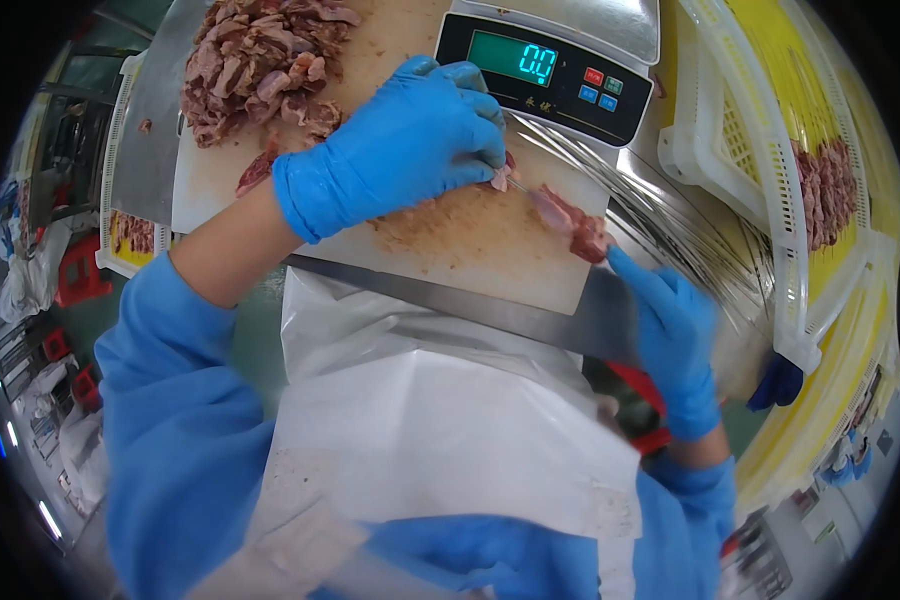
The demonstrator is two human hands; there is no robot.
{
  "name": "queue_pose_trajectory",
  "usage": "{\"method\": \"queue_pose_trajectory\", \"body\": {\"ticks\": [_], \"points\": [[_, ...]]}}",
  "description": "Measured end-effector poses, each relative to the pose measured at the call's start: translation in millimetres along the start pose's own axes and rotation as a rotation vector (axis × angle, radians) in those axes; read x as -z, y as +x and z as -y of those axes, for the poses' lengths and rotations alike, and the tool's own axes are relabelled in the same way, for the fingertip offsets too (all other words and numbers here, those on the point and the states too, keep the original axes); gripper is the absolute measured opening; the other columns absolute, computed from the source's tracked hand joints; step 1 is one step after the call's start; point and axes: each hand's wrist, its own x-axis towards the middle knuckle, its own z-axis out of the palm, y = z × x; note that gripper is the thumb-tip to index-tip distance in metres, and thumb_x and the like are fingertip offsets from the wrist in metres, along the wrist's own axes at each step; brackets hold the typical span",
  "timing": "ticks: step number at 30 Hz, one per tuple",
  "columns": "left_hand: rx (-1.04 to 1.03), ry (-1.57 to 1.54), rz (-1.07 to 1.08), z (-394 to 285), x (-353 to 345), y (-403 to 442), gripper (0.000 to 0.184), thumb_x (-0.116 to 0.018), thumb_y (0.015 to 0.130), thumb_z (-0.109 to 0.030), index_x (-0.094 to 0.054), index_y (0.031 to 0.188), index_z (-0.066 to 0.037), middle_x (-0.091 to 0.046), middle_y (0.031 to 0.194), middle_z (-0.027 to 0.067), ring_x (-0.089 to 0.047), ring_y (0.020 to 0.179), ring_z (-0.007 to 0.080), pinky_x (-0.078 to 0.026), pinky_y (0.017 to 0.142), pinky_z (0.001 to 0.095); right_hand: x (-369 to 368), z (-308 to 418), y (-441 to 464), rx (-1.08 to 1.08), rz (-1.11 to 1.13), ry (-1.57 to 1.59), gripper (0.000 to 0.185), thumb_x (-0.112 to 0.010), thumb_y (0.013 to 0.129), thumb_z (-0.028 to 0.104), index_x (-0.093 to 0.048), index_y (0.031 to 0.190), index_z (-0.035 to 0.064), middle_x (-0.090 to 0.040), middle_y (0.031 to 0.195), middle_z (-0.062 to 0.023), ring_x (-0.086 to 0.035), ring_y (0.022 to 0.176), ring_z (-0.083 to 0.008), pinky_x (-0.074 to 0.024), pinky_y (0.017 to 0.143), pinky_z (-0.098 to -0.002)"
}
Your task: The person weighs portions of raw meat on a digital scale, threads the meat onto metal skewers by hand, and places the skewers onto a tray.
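My left hand (pixel 405 140), in a blue glove, is closed with its fingertips on a small piece of meat (pixel 504 174) above the cutting board. From there a thin skewer (pixel 523 188) runs right into threaded meat chunks (pixel 570 222). My right hand (pixel 675 325), also gloved in blue, closes by the outer end of these chunks, at the board's right edge. The skewer's end there is hidden by my fingers. A heap of cut meat (pixel 260 65) lies on the white cutting board (pixel 540 280), beyond my left wrist.
A digital scale (pixel 545 75) reading 0.0 stands at the far side. Several loose metal skewers (pixel 660 215) lie right of the board. White plastic baskets (pixel 785 200) at the right hold skewered meat (pixel 827 195). Another basket (pixel 135 240) sits at the left. The steel table edge (pixel 440 300) runs before my apron.
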Motion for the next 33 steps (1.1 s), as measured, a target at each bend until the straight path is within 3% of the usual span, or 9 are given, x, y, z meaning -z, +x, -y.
{"method": "queue_pose_trajectory", "body": {"ticks": [8,11,14,18,19,26,28,29,33], "points": [[-0.001,0.050,-0.171,-7,1,-18,0.024,-0.068,0.075,-0.020,-0.065,0.098,-0.016,-0.059,0.093,-0.0028,-0.051,0.098,0.0161,-0.039,0.086,0.0329,-31,22,31,0.036,-0.116,0.152,0.034,-0.056,0.076,-0.002,-0.065,0.104,0.0148,-0.053,0.066,-0.0089,-0.053,0.055,-0.0274,-0.0449,0.051,-0.0342],[0.578,-0.915,-0.882,-31,3,-25,0.075,-0.070,0.076,-0.024,-0.032,0.137,-0.002,-0.048,0.123,0.0119,-0.049,0.107,0.0189,-0.042,0.094,0.0361,-16,32,24,-0.021,-0.270,0.332,0.031,-0.059,0.080,0.003,-0.063,0.109,0.0143,-0.052,0.067,-0.0099,-0.052,0.054,-0.0280,-0.0442,0.051,-0.0338],[0.657,-1.825,-0.785,-66,-1,5,0.032,-0.055,0.089,-0.035,-0.049,0.105,-0.007,-0.051,0.084,0.0058,-0.051,0.075,0.0171,-0.047,0.077,0.0330,-14,69,42,-0.120,-0.237,0.566,0.035,-0.060,0.082,0.005,-0.062,0.115,0.0153,-0.051,0.067,-0.0101,-0.051,0.053,-0.0275,-0.0432,0.050,-0.0341],[0.545,-2.135,-0.871,-55,33,29,0.043,-0.045,0.095,-0.036,-0.031,0.059,-0.016,-0.024,0.048,-0.0032,-0.026,0.039,0.0114,-0.034,0.042,0.0259,-2,80,47,0.006,-0.174,0.236,0.051,-0.059,0.078,-0.001,-0.057,0.125,0.0183,-0.048,0.064,-0.0077,-0.048,0.049,-0.0219,-0.0413,0.047,-0.0339],[0.631,-2.124,-0.884,-57,35,36,0.049,-0.043,0.096,-0.038,-0.023,0.055,-0.018,-0.019,0.044,-0.0048,-0.018,0.035,0.0100,-0.019,0.035,0.0277,0,77,42,0.022,-0.182,0.146,0.054,-0.059,0.076,-0.002,-0.056,0.126,0.0190,-0.046,0.062,-0.0071,-0.048,0.049,-0.0214,-0.0412,0.047,-0.0336],[0.291,-2.376,-0.648,-33,32,50,0.046,-0.044,0.095,-0.038,-0.032,0.056,-0.016,-0.029,0.048,-0.0021,-0.029,0.039,0.0123,-0.029,0.039,0.0292,24,69,61,0.071,-0.221,-0.031,0.056,-0.056,0.074,-0.001,-0.056,0.127,0.0194,-0.043,0.064,-0.0058,-0.047,0.049,-0.0208,-0.0411,0.047,-0.0333],[0.515,-2.315,-0.964,-26,58,71,0.036,-0.047,0.094,-0.038,-0.045,0.068,-0.013,-0.044,0.062,0.0021,-0.045,0.056,0.0169,-0.043,0.054,0.0334,47,56,91,0.131,-0.266,-0.385,0.047,-0.054,0.078,0.006,-0.057,0.124,0.0178,-0.042,0.064,-0.0071,-0.049,0.051,-0.0219,-0.0409,0.047,-0.0352],[0.114,-2.345,-0.890,-2,52,66,0.030,-0.049,0.093,-0.038,-0.054,0.093,-0.008,-0.055,0.085,0.0066,-0.054,0.080,0.0215,-0.046,0.074,0.0372,49,16,109,0.105,-0.391,-0.340,0.036,-0.052,0.080,0.010,-0.063,0.115,0.0155,-0.047,0.064,-0.0079,-0.053,0.055,-0.0252,-0.0425,0.050,-0.0366],[0.527,-1.267,-1.048,63,97,25,0.026,-0.057,0.090,-0.027,-0.059,0.107,-0.007,-0.063,0.090,0.0044,-0.058,0.080,0.0154,-0.048,0.075,0.0286,120,-55,215,-0.066,-0.655,0.069,0.027,-0.052,0.091,0.017,-0.063,0.113,0.0052,-0.066,0.097,-0.0191,-0.063,0.089,-0.0141,-0.0477,0.076,-0.0301]]}}
